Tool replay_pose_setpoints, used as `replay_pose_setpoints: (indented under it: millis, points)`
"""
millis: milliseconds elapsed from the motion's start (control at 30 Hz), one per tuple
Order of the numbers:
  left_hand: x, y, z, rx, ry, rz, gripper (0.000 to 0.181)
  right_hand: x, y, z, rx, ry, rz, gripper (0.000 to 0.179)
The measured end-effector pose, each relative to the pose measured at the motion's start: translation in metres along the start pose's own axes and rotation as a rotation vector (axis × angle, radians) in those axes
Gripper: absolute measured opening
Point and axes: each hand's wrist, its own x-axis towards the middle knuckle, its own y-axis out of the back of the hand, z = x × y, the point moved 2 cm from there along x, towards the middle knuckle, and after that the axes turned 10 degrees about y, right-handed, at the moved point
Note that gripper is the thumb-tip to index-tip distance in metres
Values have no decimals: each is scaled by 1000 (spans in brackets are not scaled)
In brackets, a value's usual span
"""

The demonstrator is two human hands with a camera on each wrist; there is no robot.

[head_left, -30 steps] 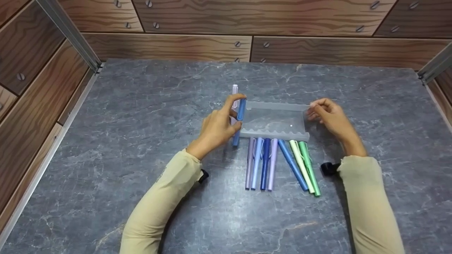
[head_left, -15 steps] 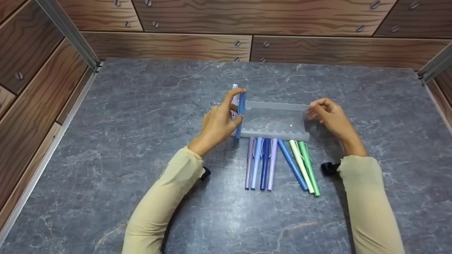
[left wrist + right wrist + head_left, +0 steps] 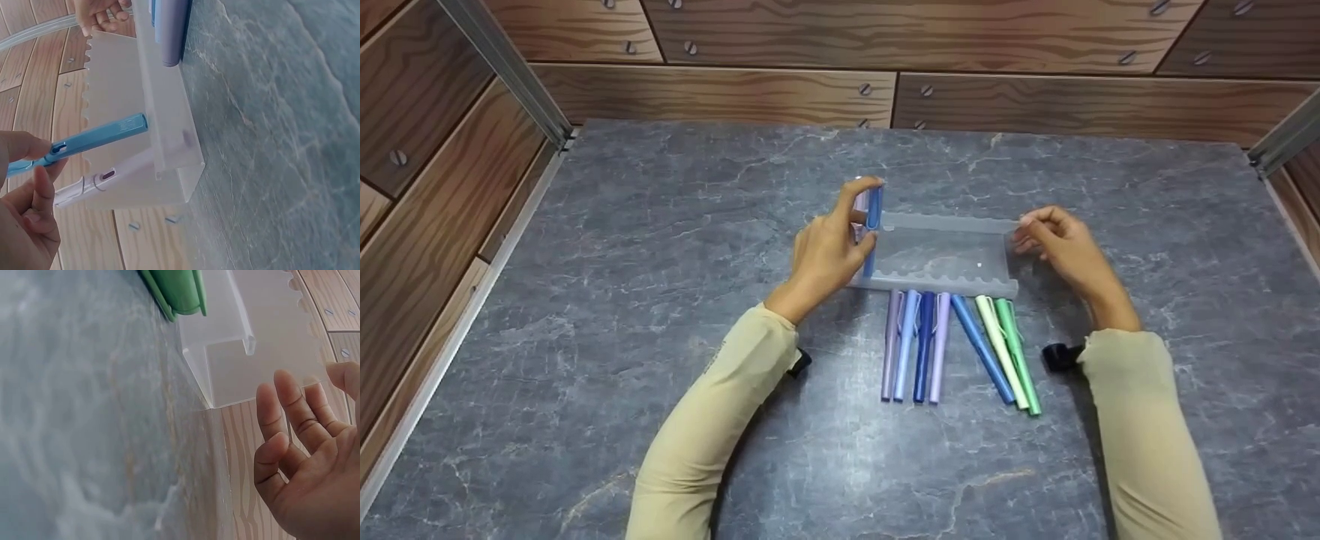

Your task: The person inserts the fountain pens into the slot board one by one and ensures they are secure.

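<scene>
My left hand (image 3: 826,251) pinches a blue pen (image 3: 101,136) by its capped end, above the left end of a frosted clear pen stand (image 3: 941,253). In the left wrist view the pen's lower end overlaps the stand's front lip. A pale lilac pen (image 3: 93,183) rests in the stand beside it, mostly hidden behind my hand in the head view. My right hand (image 3: 1061,244) holds the stand's back right corner between thumb and forefinger. The other fingers (image 3: 292,402) of that hand are loosely bent.
In front of the stand lie several capped pens: purple, light blue, a dark blue pen (image 3: 924,349) and lilac side by side, then a slanted blue pen (image 3: 982,351), a pale green pen (image 3: 1002,352) and a green pen (image 3: 1018,358). Wood-patterned walls (image 3: 780,34) bound the marbled table (image 3: 675,225).
My left hand has moved slightly away from me with the blue pen, whose lower end has come from in front of the stand's front edge to over it. My right hand keeps its place.
</scene>
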Motion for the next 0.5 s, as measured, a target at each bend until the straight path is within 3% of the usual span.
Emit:
replay_pose_setpoints:
  millis: [500]
  points:
    - [2,-6,-1,4,-35,6,58,2,1,1,-7,-16,-4,8]
